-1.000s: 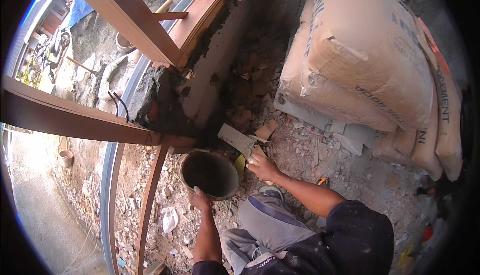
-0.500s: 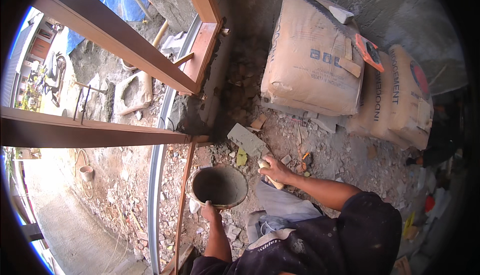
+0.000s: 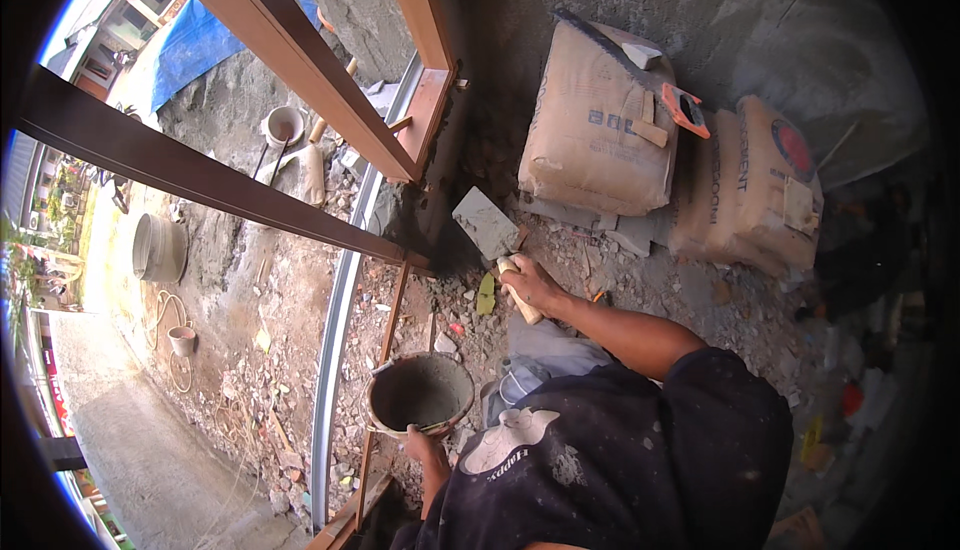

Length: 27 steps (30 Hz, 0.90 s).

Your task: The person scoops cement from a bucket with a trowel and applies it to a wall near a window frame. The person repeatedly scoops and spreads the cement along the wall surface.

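My right hand [image 3: 532, 285] is wrapped round the pale wooden handle of a trowel [image 3: 485, 223]. Its flat grey blade points away and to the left, near the dark, wet-looking mortar [image 3: 405, 218] at the foot of the wall corner. With my left hand [image 3: 428, 446] I grip the near rim of a round bucket [image 3: 375, 405], coated grey inside, low in front of me. The fingers of that hand are partly hidden by the rim.
Wooden frame bars [image 3: 200, 182] cross the left side, above a metal rail [image 3: 335, 370]. Full paper cement sacks [image 3: 595, 120] stand at the far right, with an orange-handled saw [image 3: 685, 110] on top. Rubble [image 3: 740, 320] covers the ground. A small pail [image 3: 182, 340] stands outside the frame.
The trowel has moved slightly up and left, its blade nearer the wall corner. The bucket sits lower and a little further left. The whole view has shifted and turned.
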Available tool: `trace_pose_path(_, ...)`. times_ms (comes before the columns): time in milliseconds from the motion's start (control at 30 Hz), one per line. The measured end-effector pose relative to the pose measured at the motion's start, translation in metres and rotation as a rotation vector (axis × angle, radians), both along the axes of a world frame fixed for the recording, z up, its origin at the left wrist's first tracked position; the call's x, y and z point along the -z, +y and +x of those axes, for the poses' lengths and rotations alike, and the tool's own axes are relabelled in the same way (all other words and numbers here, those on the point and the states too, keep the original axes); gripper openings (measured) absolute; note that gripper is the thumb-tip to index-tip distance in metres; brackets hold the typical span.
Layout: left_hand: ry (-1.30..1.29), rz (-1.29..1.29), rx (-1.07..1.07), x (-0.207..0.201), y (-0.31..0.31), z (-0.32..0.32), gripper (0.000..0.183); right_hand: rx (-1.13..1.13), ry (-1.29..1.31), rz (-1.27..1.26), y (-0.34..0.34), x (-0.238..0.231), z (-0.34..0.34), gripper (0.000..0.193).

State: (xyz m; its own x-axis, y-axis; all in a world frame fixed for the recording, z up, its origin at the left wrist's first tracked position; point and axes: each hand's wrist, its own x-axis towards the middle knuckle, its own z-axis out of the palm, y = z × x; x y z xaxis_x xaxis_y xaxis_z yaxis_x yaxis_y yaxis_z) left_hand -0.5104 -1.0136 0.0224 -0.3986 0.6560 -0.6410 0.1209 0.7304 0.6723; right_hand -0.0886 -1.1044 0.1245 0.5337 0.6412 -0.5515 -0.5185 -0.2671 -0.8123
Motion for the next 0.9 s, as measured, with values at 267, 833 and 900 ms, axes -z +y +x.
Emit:
trace_pose_path(267, 0.541, -0.019, 0.501, -0.041, 0.001, 0.024, 0.048, 0.331, 0.020, 0.139, 0.064, -0.056, 0.118, 0.036)
trace_pose_path(833, 0.978, 0.000, 1.689, -0.045, 0.080, 0.250, 0.064, 0.597, 0.735, 0.118, 0.272, 0.176, 0.576, 0.027)
trace_pose_path(900, 0.952, 0.101, 1.816, -0.056, 0.090, 0.280, 0.060, 0.544, 0.763, 0.087, 0.290, 0.190, 0.600, 0.025)
